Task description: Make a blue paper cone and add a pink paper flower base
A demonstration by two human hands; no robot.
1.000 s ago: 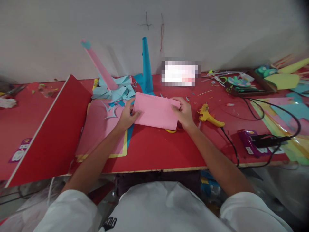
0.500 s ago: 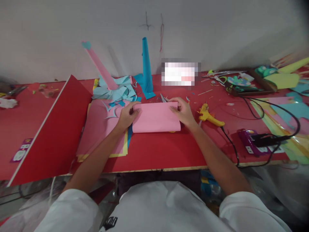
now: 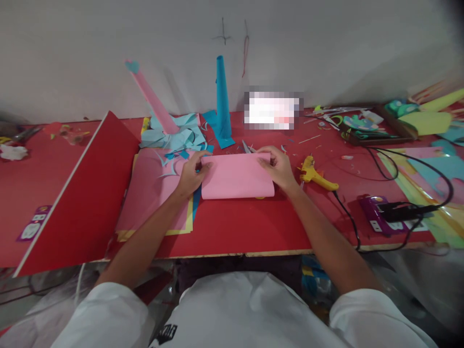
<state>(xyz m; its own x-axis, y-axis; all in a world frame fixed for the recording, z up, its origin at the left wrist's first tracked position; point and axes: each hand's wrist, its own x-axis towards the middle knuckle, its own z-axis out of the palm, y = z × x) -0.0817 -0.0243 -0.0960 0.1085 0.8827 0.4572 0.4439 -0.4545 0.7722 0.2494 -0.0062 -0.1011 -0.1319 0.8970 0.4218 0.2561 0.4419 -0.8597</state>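
Gripping the pink sheet [image 3: 237, 178] by its left end, the left hand [image 3: 193, 175] is pressing a thumb onto its face, while the right hand [image 3: 278, 167] is pinching the other end. The sheet is curving at its near edge and is hiding part of the scissors [image 3: 246, 147], above the red table [image 3: 239, 229]. The glue gun [image 3: 316, 174] is lying to the right; a blue cone [image 3: 223, 99] is standing beyond, near the wall [image 3: 174, 43], and the paper stack [image 3: 155, 193] is lying on the left.
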